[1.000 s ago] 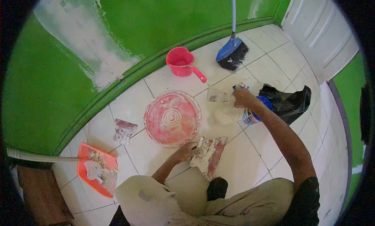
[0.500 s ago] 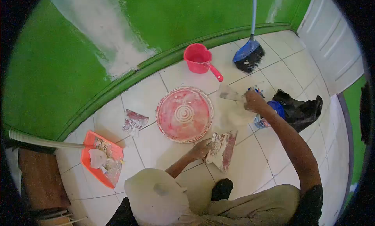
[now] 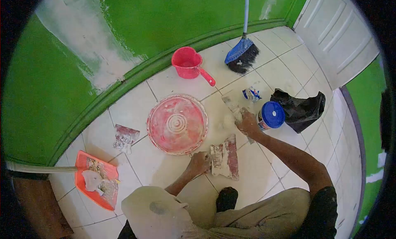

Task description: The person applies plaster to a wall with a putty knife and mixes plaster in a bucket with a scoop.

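My left hand (image 3: 199,163) is closed around the grip of a wide putty knife (image 3: 232,158), its broad blade thickly smeared with white filler. My right hand (image 3: 248,125) grips a narrower putty knife (image 3: 230,104), whose whitish blade points up and left, away from me. The two blades are apart. Just left of both hands lies a round red lid or basin (image 3: 159,129) smeared with white. Close to my right hand, on its right, stands a tub with a blue lid (image 3: 273,114). The right knife's grip is mostly covered by my fingers.
Around me on the tiles are a pink dipper (image 3: 187,63), a blue broom (image 3: 241,55), a crumpled packet (image 3: 251,94), a black plastic bag (image 3: 301,109), a small smeared scraper blade (image 3: 126,138) and an orange dustpan (image 3: 109,173) with debris. A green wall (image 3: 165,20) curves behind.
My right hand has come nearer to me with its putty knife, uncovering the blue lid and the packet. The left hand's knife has turned slightly more upright. My view has shifted right.
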A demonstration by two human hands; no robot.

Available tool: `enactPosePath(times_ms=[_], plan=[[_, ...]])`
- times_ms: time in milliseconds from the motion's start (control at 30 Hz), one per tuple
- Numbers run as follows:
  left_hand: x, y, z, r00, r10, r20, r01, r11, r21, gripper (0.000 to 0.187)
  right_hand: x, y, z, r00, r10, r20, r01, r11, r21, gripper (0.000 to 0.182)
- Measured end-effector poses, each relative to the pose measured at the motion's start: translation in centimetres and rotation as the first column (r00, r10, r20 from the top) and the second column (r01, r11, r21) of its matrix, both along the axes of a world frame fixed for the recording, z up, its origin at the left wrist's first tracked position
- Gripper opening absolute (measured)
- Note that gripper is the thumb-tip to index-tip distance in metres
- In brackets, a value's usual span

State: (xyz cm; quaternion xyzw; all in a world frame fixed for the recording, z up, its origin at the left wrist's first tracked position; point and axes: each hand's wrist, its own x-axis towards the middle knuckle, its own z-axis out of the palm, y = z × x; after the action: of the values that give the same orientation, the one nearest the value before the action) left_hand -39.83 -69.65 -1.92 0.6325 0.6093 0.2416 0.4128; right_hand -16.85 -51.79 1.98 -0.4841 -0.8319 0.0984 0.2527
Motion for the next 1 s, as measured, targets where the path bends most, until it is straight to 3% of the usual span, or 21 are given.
enactPosePath(times_ms=[67,133,167,233,300,367,467,533,600,667,733,800,833,900,933,967,1000], plan=[[-0.5,0.5,-0.9,0.996,0.060,0.064,-0.051,0.990,-0.131,0.046,-0.2,-0.2,0.7,0.999,0.041,0.016,-0.042,0.995,0.092,0.052],[-0.7,0.4,-2.0,0.984,0.104,0.144,-0.079,0.982,-0.170,0.042,-0.3,-0.4,1.5,0.998,-0.037,0.056,0.042,0.995,-0.091,0.052],[-0.7,0.2,-2.5,0.964,0.150,0.221,-0.103,0.972,-0.210,0.039,-0.3,-0.5,1.8,0.998,-0.037,0.057,0.042,0.995,-0.092,0.052],[-1.0,0.3,-1.2,0.967,0.147,0.207,-0.102,0.972,-0.212,0.040,-1.0,-1.2,3.8,0.959,-0.114,0.259,0.163,0.971,-0.177,0.052],[-1.4,0.4,0.3,0.970,0.144,0.196,-0.101,0.972,-0.213,0.040,-0.6,-1.2,3.9,0.960,-0.090,0.267,0.141,0.974,-0.179,0.052],[-2.2,0.6,2.0,0.995,0.076,0.069,-0.085,0.985,0.147,0.042,-0.5,-1.3,4.1,0.960,-0.062,0.273,0.115,0.977,-0.182,0.052],[-5.2,2.6,6.2,0.997,0.001,0.076,-0.010,0.993,0.120,0.038,-0.6,-1.4,4.3,0.963,-0.065,0.261,0.114,0.978,-0.176,0.051],[-7.8,4.4,10.4,0.994,-0.076,0.074,0.058,0.973,0.222,0.031,-0.4,-0.4,4.3,0.952,-0.075,0.297,0.037,0.990,0.133,0.046],[-10.8,7.9,11.7,0.987,-0.121,-0.110,0.150,0.935,0.323,0.034,-0.4,3.0,4.8,0.977,-0.051,0.205,-0.025,0.935,0.353,0.040],[-11.3,9.8,17.9,0.962,-0.045,-0.270,0.115,0.961,0.249,0.037,-0.6,6.1,8.0,0.963,-0.099,0.249,0.067,0.989,0.135,0.033],[-12.5,12.7,20.4,0.930,-0.019,-0.366,0.150,0.931,0.333,0.039,-0.5,9.5,9.0,0.876,-0.252,0.411,0.207,0.966,0.151,0.030],[-13.5,15.2,22.7,0.869,-0.017,-0.495,0.268,0.857,0.441,0.037,1.2,12.3,8.5,0.825,-0.198,0.529,0.212,0.977,0.036,0.028],[-14.3,16.4,23.0,0.866,-0.007,-0.500,0.259,0.862,0.436,0.037,1.9,13.5,7.5,0.831,-0.186,0.525,0.199,0.980,0.031,0.028],[-16.4,18.1,23.4,0.813,-0.047,-0.580,0.420,0.737,0.529,0.031,2.8,15.8,4.9,0.836,-0.179,0.519,0.282,0.951,-0.126,0.029],[-17.4,18.7,24.1,0.808,-0.032,-0.588,0.409,0.750,0.521,0.031,3.4,15.7,3.8,0.899,-0.194,0.391,0.211,0.977,0.000,0.030],[-18.3,19.1,24.9,0.664,-0.149,-0.732,0.538,0.776,0.330,0.026,3.7,16.2,3.4,0.919,-0.186,0.348,0.214,0.976,-0.042,0.032],[-19.0,19.6,25.4,0.492,-0.276,-0.825,0.625,0.772,0.114,0.022,3.8,17.1,2.8,0.878,-0.177,0.445,0.203,0.979,-0.010,0.032]])
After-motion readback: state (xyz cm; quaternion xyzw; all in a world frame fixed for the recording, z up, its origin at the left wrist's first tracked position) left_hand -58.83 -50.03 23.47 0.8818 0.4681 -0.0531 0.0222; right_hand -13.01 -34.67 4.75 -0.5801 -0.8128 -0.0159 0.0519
